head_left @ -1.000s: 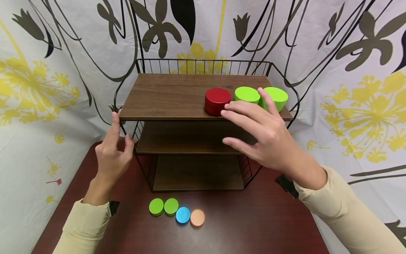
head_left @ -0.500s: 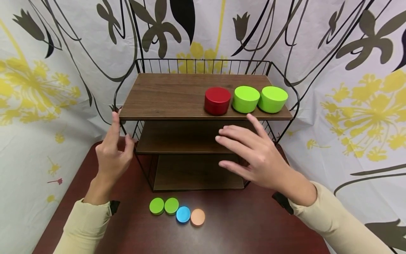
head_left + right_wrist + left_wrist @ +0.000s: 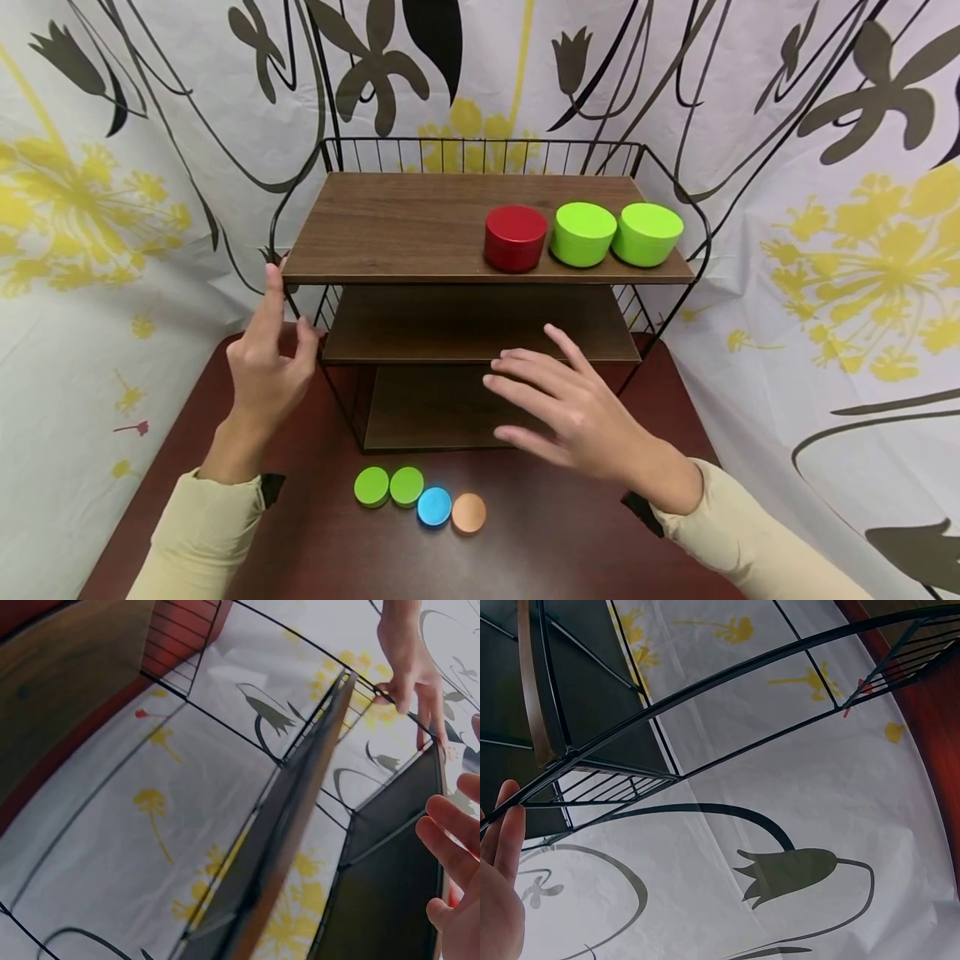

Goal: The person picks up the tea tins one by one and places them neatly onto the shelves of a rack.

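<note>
My left hand (image 3: 262, 358) rests against the left side of the wire-and-wood shelf rack (image 3: 450, 277), fingers straight. In the left wrist view, the fingers (image 3: 508, 832) touch a black rod. My right hand (image 3: 566, 412) hovers in front of the rack's lower shelves, fingers spread and holding nothing; the right wrist view shows its fingers (image 3: 454, 825) apart. On the top shelf stand a red round container (image 3: 515, 239) and two lime-green ones, the middle container (image 3: 583, 234) and the right-hand container (image 3: 648, 234).
On the dark red table (image 3: 540, 558), before the rack, lie two green discs (image 3: 372, 487), a blue disc (image 3: 434, 507) and a peach disc (image 3: 469, 513). A flower-patterned cloth (image 3: 810, 250) hangs behind and beside the rack.
My right hand has drawn back from the containers on the top shelf, moving down and toward me. The left hand has stayed at the rack, and the containers have not moved.
</note>
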Demonstrator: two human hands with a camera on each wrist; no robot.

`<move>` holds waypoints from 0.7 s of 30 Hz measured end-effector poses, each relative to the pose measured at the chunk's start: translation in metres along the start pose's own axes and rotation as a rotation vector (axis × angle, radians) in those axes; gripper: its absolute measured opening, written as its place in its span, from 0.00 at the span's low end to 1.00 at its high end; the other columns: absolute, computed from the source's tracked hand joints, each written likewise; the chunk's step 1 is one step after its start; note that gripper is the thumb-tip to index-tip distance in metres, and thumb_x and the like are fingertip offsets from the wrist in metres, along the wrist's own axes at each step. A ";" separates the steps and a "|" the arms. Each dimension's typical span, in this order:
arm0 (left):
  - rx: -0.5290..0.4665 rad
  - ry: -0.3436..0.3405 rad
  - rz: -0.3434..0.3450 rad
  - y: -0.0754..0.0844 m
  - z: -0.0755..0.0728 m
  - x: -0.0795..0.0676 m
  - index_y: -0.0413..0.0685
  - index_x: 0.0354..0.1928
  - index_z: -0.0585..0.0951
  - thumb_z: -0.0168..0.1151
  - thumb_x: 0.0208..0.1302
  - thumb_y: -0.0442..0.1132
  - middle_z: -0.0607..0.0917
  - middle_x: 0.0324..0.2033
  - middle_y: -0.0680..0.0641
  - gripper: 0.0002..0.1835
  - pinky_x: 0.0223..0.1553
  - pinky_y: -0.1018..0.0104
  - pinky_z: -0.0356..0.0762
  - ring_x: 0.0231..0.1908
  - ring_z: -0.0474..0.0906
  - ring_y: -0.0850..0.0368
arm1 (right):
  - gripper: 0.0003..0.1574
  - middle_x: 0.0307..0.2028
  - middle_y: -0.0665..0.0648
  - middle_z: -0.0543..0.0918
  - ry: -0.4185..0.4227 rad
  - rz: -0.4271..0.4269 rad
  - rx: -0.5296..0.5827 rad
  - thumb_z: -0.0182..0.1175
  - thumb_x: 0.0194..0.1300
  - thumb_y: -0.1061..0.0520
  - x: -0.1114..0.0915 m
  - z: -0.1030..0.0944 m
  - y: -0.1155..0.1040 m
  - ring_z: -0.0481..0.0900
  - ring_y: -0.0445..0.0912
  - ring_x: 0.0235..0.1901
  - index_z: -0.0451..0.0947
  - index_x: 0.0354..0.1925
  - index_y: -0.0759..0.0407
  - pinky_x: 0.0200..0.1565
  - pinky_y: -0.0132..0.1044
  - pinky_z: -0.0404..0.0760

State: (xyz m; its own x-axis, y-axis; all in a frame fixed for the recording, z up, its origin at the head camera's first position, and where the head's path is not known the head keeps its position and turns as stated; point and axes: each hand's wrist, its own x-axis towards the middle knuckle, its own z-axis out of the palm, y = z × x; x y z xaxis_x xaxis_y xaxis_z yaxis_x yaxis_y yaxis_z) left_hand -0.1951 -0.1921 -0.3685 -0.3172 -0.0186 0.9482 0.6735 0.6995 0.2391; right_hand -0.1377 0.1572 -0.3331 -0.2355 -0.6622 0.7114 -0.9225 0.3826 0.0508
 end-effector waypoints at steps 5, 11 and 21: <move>-0.015 0.004 0.001 -0.001 0.000 0.000 0.33 0.69 0.69 0.58 0.57 0.24 0.78 0.61 0.38 0.34 0.19 0.67 0.54 0.16 0.60 0.53 | 0.26 0.53 0.61 0.84 -0.014 0.015 0.024 0.59 0.71 0.44 -0.011 0.015 -0.002 0.80 0.55 0.55 0.82 0.55 0.61 0.67 0.62 0.58; -0.015 0.007 -0.002 0.000 0.000 0.001 0.33 0.69 0.69 0.58 0.56 0.22 0.79 0.61 0.38 0.35 0.20 0.67 0.55 0.17 0.62 0.52 | 0.26 0.53 0.59 0.83 -0.033 0.027 0.043 0.62 0.69 0.44 -0.028 0.034 -0.007 0.80 0.53 0.55 0.82 0.56 0.60 0.62 0.65 0.64; -0.002 0.007 0.001 0.000 0.000 0.000 0.33 0.69 0.69 0.58 0.54 0.22 0.79 0.61 0.38 0.35 0.19 0.66 0.55 0.17 0.60 0.53 | 0.28 0.55 0.55 0.82 -0.185 0.087 0.041 0.60 0.69 0.41 -0.073 0.081 -0.021 0.78 0.50 0.58 0.80 0.58 0.56 0.63 0.61 0.66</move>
State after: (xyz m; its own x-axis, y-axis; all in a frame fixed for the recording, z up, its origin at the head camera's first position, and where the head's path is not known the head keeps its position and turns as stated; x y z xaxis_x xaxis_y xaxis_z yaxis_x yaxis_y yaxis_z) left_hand -0.1952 -0.1924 -0.3685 -0.3119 -0.0223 0.9499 0.6756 0.6977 0.2382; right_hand -0.1265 0.1452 -0.4426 -0.3636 -0.7360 0.5710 -0.9070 0.4194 -0.0370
